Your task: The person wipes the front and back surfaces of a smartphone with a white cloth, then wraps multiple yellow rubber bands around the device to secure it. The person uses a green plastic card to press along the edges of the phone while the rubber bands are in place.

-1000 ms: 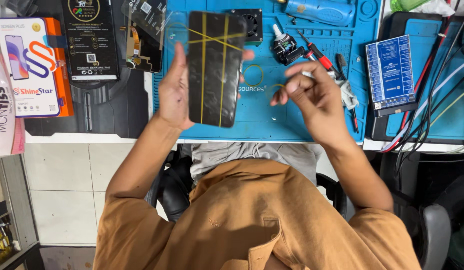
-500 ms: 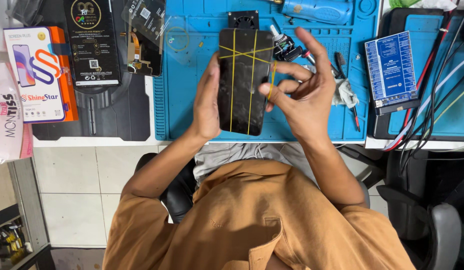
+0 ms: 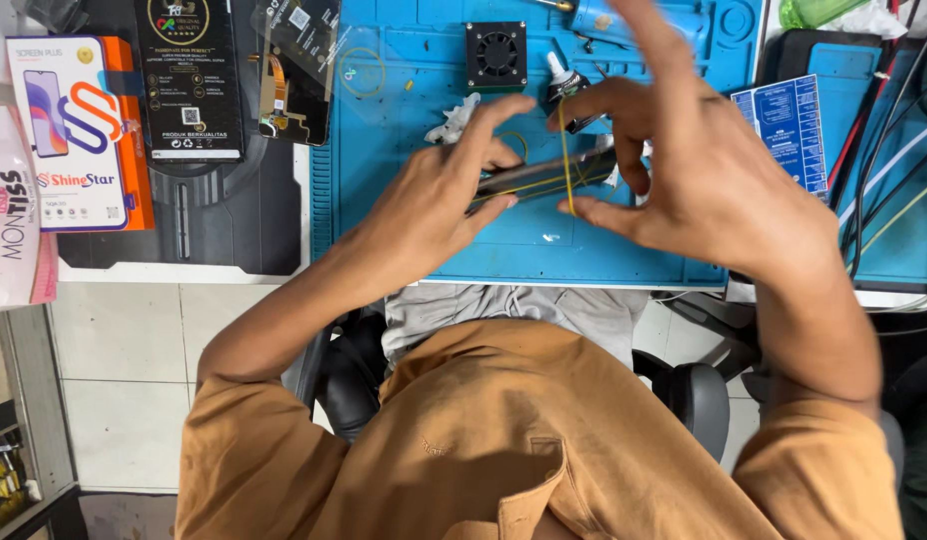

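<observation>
The blue work mat (image 3: pixel 434 110) fills the upper middle of the frame. At its centre your left hand (image 3: pixel 439 200) clamps the phone (image 3: pixel 544 175), held edge-on. Your right hand (image 3: pixel 704 170), fingers spread apart, stretches a yellow rubber band (image 3: pixel 567 160) around it. A small black fan (image 3: pixel 497 52) sits above.

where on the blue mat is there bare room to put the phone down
Bare mat lies left of the left hand, below the flex screen part. A strip of bare mat also runs along the near edge under the phone and right hand. The far side is crowded: fan, glue bottle, tissue.
</observation>
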